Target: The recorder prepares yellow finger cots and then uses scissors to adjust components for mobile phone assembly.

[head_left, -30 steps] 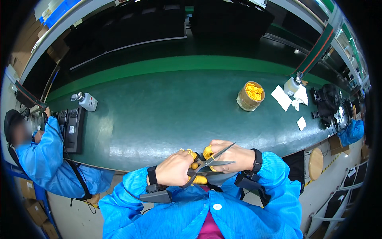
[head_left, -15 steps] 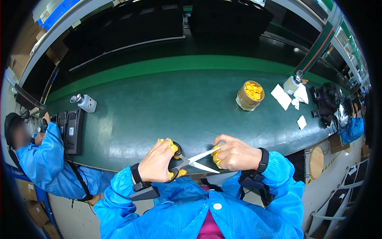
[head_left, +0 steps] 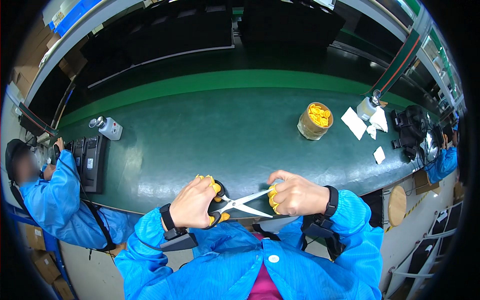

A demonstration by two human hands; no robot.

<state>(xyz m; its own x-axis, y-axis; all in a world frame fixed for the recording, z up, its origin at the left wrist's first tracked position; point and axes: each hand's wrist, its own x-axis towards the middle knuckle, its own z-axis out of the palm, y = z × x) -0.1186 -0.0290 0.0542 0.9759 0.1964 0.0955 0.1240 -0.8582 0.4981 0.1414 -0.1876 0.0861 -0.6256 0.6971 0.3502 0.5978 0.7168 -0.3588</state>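
Observation:
My left hand (head_left: 192, 202), in yellow finger cots (head_left: 217, 188), is closed through the black handles of a pair of scissors (head_left: 239, 204). The silver blades are spread and point right. The upper blade's tip comes close to the curled fingers of my right hand (head_left: 296, 195); I cannot tell whether they touch. Yellow finger cots also cover the right fingertips, which are closed. Whatever they may hold is hidden. Both hands are at the near edge of the green table (head_left: 225, 135).
A round tub (head_left: 311, 129) of yellow finger cots stands right of centre. Farther right are white wipes (head_left: 354, 123), a dispenser bottle (head_left: 367, 107) and black gear with cables (head_left: 411, 130). At left are another bottle (head_left: 110, 128), black devices (head_left: 92, 162) and a co-worker (head_left: 55, 195).
My left hand and the scissors have shifted slightly left, drawing the upper blade's tip back a little. My right hand has hardly moved.

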